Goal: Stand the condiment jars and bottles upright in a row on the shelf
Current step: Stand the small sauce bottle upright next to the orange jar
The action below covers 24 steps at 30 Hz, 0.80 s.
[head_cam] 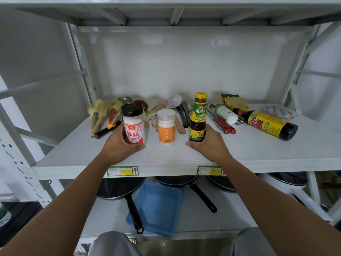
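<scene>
Left hand fingers grip the red-labelled jar, right hand fingers the dark bottle; set both level with the orange jar at centre.

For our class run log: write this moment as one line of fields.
left hand: holds red-label jar | right hand: holds oyster sauce bottle | orange-label jar: upright between | soy sauce bottle, small white bottle: lying down

Matt painted-metal shelf; glossy dark glass sauce bottle; clear plastic jar.
</scene>
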Tool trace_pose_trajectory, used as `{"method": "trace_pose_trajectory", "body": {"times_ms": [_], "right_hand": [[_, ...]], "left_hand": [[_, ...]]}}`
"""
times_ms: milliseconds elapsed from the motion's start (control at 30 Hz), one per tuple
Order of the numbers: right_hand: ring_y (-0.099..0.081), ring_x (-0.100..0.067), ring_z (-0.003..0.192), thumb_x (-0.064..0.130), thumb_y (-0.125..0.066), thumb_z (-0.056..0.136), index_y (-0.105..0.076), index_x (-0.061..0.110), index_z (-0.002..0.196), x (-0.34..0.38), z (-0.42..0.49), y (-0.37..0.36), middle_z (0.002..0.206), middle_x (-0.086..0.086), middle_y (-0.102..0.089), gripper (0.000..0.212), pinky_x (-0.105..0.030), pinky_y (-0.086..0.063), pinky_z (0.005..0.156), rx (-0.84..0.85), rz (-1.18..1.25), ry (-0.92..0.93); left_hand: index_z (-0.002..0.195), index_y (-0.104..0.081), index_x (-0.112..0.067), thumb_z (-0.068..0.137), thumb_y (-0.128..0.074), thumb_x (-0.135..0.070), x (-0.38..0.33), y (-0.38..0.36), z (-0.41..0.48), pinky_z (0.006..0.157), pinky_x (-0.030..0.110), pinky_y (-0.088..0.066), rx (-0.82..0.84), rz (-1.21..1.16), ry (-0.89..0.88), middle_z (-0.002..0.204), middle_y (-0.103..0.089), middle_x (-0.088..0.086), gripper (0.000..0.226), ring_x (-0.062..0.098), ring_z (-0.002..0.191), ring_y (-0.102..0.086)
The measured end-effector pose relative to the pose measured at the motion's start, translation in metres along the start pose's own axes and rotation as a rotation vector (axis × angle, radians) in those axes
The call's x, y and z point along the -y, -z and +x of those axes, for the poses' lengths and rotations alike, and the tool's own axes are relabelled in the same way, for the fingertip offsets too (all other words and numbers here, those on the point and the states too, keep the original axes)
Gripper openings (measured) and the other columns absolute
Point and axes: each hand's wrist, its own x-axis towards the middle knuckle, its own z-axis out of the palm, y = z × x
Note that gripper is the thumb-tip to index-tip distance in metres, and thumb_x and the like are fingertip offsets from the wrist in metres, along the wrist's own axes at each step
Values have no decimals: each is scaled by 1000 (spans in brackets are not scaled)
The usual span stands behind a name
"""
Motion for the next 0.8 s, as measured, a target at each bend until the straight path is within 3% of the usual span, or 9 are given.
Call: {"method": "trace_pose_trajectory", "body": {"times_ms": [100, 600, 800], "right_hand": [[-59, -7, 97, 42, -91, 73, -56, 20, 131, 1, 1, -1, 122, 3, -69, 71, -16, -41, 74, 7, -12, 3], [-59, -8, 97, 43, -91, 72, -57, 20, 131, 2, -2, -1, 121, 3, -70, 72, -22, -44, 81, 7, -18, -12], [-65, -12, 106, 49, -91, 66, -56, 27, 132, 0, -5, 4, 119, 9, -69, 78, -34, -54, 92, 73, -11, -54]], "left_hand": [[152, -41, -24, 70, -93, -47, 0, 0, 0, 105, 40, -48, 3, -5, 5, 149, -58, 2, 99, 25, 132, -59], [152, -41, -26, 69, -94, -49, 4, 0, 0, 104, 39, -49, 12, -7, 0, 149, -58, 1, 101, 24, 131, -59], [151, -42, -28, 68, -95, -47, 4, 0, -3, 97, 31, -47, 51, -18, -21, 146, -59, -3, 100, 11, 118, -56]]}}
